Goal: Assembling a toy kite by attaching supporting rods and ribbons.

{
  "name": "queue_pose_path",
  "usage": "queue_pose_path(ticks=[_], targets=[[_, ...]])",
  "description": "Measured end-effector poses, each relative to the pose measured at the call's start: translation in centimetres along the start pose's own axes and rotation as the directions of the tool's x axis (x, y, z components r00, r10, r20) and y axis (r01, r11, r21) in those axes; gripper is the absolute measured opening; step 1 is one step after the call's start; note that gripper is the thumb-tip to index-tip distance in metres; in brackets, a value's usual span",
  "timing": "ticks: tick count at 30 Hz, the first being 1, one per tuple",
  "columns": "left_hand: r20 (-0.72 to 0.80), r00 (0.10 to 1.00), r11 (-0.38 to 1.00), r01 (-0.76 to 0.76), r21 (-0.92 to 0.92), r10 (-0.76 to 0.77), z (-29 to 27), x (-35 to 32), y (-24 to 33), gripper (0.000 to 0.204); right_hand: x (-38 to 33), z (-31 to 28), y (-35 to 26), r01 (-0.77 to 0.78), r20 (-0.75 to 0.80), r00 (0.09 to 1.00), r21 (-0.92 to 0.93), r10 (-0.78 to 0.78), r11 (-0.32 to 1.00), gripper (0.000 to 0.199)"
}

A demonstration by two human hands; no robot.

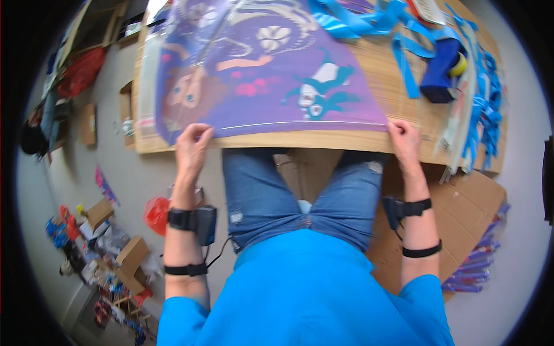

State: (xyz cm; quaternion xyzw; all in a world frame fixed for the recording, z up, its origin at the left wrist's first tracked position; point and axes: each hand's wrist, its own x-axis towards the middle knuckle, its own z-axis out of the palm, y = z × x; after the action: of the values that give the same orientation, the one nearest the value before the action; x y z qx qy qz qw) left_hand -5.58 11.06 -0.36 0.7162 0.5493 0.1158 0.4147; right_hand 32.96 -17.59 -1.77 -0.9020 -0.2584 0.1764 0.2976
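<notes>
A purple sheet [259, 104] printed with cartoon figures lies spread on the wooden table [375, 63], a thin white line running along its near edge. My left hand [194, 144] pinches that edge near its left end, thumb and fingers closed. At the sheet's right corner, my right hand [405, 140] grips the edge the same way. Clear shiny plastic [148, 98] shows along the sheet's left side. Loops of blue ribbon [407, 63] lie beyond the sheet to the right.
A navy blue object [437, 81] with a yellow part sits right of the ribbon. White strips [466, 118] hang near the table's right end. Cardboard [456, 213] and purple rolled packages [476, 265] lie below right. At far left are another person [36, 132] and a red bag [83, 72].
</notes>
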Motion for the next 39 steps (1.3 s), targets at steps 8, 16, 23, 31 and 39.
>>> queue_pose_path(ticks=[8,16,23,31,39], targets=[[0.062,0.992,0.984,0.114,-0.14,-0.106,-0.9,0.0,-0.3,0.012,-0.3,0.5,-1.8,-0.127,-0.012,0.992,0.038,0.128,0.991,0.019],[0.062,0.994,0.981,0.103,-0.166,-0.094,-0.3,-0.3,-0.1,0.011,-0.1,0.1,-1.3,-0.16,-0.037,0.986,0.095,0.164,0.983,0.018],[0.064,0.99,0.984,0.13,-0.125,-0.123,-0.6,-0.5,-0.2,0.013,-0.3,0.4,-1.4,-0.129,-0.02,0.991,0.07,0.131,0.989,0.017],[0.072,0.989,0.981,0.135,-0.138,-0.126,-0.7,-0.4,-0.6,0.012,-0.5,0.3,-2.2,-0.148,-0.023,0.989,0.028,0.148,0.989,0.019],[0.076,0.988,0.976,0.144,-0.161,-0.134,-0.5,-0.2,-0.9,0.013,-0.4,0.5,-1.9,-0.148,-0.032,0.988,0.029,0.149,0.989,0.019]])
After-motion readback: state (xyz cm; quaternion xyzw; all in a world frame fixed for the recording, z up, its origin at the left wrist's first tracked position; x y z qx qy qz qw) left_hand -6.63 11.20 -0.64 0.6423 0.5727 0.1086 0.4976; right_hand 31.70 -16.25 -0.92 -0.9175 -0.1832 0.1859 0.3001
